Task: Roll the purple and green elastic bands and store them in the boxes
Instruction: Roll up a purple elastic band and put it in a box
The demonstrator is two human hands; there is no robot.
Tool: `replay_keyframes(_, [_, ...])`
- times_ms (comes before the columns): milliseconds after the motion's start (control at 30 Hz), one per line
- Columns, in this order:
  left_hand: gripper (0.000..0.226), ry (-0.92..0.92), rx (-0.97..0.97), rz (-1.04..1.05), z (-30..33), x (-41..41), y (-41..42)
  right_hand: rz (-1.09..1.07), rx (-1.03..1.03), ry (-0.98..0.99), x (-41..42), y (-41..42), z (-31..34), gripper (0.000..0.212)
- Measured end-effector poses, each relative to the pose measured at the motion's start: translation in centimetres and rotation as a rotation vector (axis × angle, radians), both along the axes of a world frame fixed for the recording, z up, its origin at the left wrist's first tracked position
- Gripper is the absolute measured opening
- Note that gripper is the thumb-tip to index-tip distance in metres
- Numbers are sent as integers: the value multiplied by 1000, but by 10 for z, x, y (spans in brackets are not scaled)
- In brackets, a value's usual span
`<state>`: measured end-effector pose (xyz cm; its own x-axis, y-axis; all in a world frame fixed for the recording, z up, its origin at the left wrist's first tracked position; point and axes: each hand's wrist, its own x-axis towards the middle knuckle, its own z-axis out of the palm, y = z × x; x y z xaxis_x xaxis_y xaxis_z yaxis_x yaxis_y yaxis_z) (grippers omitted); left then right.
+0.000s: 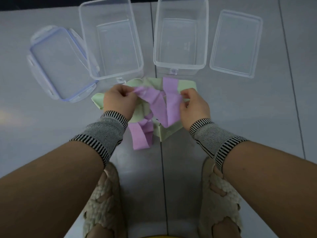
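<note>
Unrolled purple band (157,102) over green band (169,130)

No text, brand or number is readable anywhere. The right box (180,36) carries a small embossed mark on its bottom, but the mark is too blurred to read.

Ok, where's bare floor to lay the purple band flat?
Bare floor below the clip lid, and right of the plain lid. Crowded: both hands, left hand and right hand, holding the purple band over the green band, against both boxes.
</note>
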<state>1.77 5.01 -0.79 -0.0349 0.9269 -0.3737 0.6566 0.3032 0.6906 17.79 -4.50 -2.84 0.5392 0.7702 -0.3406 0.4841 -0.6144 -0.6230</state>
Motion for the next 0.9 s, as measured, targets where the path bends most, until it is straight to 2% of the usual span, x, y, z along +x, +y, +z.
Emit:
replay_keyframes(100, [18, -7, -106, -38, 1, -12, -6, -84, 1, 0, 1, 10, 1, 38])
replay_keyframes(200, [19, -44, -199, -117, 6, -13, -9, -99, -37, -14, 2, 19, 1, 44])
replay_keyframes(333, [24, 81, -246, -321, 8, -10, -5, 58, -147, -32, -3, 25, 2, 49])
replay_keyframes(400, [15, 112, -267, -398, 7, -8, -7, 153, -206, -94, -6, 25, 2, 39])
replay_keyframes(500, [9, 55, -147, -230, 7, -10, -4, 119, -147, -192, -3, 24, 5, 23])
replay_keyframes(600, [11, 4, 56, 76, 11, -17, 11, -157, -4, -184, 12, 22, 15, 20])
replay_keyframes(667, [13, -53, 164, 203, 16, -18, 20, -276, 103, -203, 23, 21, 19, 17])
replay_keyframes(733, [9, -70, 158, 192, 17, -13, 21, -264, 95, -193, 27, 19, 19, 16])
replay_keyframes(800, [5, -55, 71, 88, 12, -6, 15, -180, -6, -159, 26, 14, 14, 18])
replay_keyframes(900, [5, -106, -52, -15, 5, -1, 2, -83, -103, -135, 20, 6, 9, 29])
